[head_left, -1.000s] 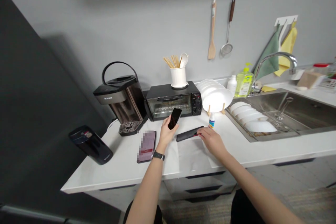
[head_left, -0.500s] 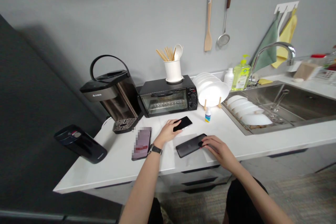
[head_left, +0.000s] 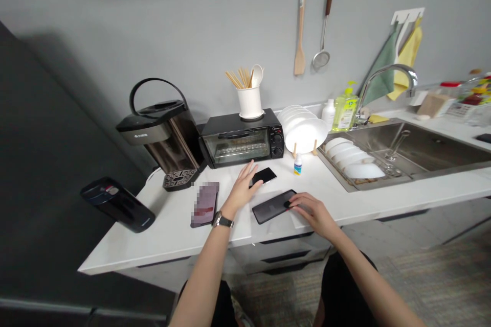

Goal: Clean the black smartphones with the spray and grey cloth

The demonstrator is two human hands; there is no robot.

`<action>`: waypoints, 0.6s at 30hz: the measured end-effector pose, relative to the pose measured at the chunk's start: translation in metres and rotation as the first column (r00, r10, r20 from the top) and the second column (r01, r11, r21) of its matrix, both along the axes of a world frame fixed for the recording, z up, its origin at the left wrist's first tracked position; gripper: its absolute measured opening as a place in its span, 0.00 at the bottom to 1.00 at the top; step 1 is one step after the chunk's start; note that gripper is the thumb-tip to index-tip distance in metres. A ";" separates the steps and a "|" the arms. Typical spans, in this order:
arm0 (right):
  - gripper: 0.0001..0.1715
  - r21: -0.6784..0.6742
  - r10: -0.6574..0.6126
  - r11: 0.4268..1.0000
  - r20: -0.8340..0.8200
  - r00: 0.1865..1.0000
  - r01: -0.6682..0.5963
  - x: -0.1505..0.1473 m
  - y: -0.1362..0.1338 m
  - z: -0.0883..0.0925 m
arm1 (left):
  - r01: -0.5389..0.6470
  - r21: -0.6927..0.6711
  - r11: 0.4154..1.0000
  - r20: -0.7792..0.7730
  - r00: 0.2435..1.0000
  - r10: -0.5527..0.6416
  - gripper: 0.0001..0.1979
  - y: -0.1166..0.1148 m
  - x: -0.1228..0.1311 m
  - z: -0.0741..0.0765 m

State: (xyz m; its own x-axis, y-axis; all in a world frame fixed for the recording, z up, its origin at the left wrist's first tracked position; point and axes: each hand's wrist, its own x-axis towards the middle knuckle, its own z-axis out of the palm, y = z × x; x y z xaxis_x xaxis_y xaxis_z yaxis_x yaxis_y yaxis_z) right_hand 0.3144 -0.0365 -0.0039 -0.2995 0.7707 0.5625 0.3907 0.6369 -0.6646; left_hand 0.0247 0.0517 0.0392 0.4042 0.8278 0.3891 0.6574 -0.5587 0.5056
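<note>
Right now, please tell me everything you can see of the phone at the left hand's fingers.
The phone lies face up on the white counter, in front of the oven. Its screen is black, apparently unlit, glossy like glass, with a pale edge on the near side. The open left hand overlaps its left end; whether it touches cannot be told.

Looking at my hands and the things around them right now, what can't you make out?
All in the head view:
- Black-screened phone: left part partly hidden by the left hand.
- Dark slab: right edge partly covered by the right hand; gripped or merely touched, unclear.
- Pinkish screen: left side obscured by pixel blocks.
- Small bottle: label too small to read.
- Dark object: cut off by the right picture edge.
</note>
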 end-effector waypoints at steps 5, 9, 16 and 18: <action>0.10 0.046 -0.029 0.998 -0.030 0.999 0.030 -0.012 -0.016 0.020 | 0.075 -0.219 0.973 0.036 0.997 -0.069 0.27 -0.092 0.003 0.012; 0.11 0.075 0.038 0.997 -0.041 0.998 -0.035 -0.039 -0.025 0.035 | -0.084 -0.175 0.981 0.041 0.995 0.093 0.27 -0.138 -0.012 0.006; 0.22 0.022 -0.251 0.968 0.096 0.963 0.250 -0.046 0.024 0.004 | -0.367 -0.095 0.925 0.097 0.922 0.375 0.26 -0.178 -0.059 -0.003; 0.24 0.056 -0.276 0.961 0.235 0.932 0.270 -0.045 0.037 -0.008 | -0.383 -0.095 0.919 0.085 0.917 0.391 0.27 -0.182 -0.062 -0.006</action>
